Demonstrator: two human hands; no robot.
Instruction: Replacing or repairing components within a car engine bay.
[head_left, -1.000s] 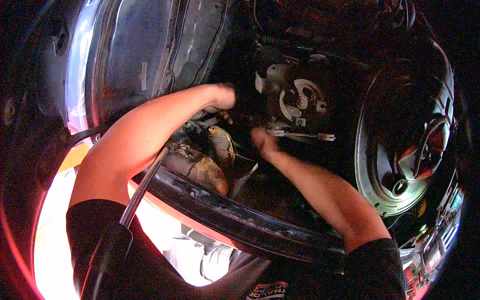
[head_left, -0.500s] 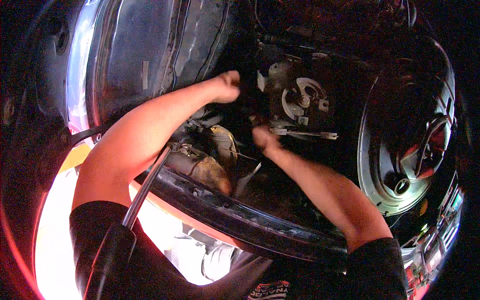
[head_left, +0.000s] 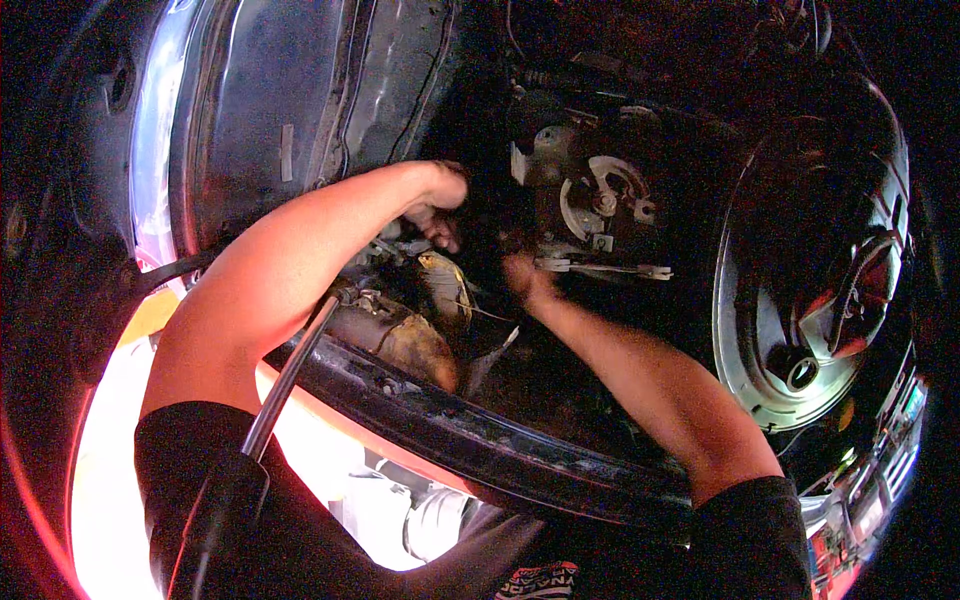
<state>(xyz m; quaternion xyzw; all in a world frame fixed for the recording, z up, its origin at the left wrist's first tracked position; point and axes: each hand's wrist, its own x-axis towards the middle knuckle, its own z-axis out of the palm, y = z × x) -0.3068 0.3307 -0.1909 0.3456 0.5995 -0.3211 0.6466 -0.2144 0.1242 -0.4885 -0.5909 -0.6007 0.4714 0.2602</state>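
My left hand (head_left: pixel 438 195) reaches into a dark vehicle compartment from the left. Its wrist is bent and its fingers curl down toward me; whatever they close on, if anything, is lost in shadow. Just right of it is my right hand (head_left: pixel 525 278), its fingers hidden in the dark. Close beyond the right hand lies a thin metal rod (head_left: pixel 610 268). Behind that is a pale curved metal bracket (head_left: pixel 590 205) with a round centre. Below my left hand sit a yellow-edged part (head_left: pixel 445 285) and a rounded, brownish housing (head_left: pixel 400 340).
A dark, worn sill (head_left: pixel 480 420) crosses in front of me under both arms. A gas strut (head_left: pixel 290 380) slants up beside my left forearm. Dark panels (head_left: pixel 285 110) stand at the far left. On the right is a large round metal dish (head_left: pixel 765 330).
My left hand has dropped toward me from higher up, and its fingers now point downward. The right hand has stayed nearly in place. The view has shifted slightly.
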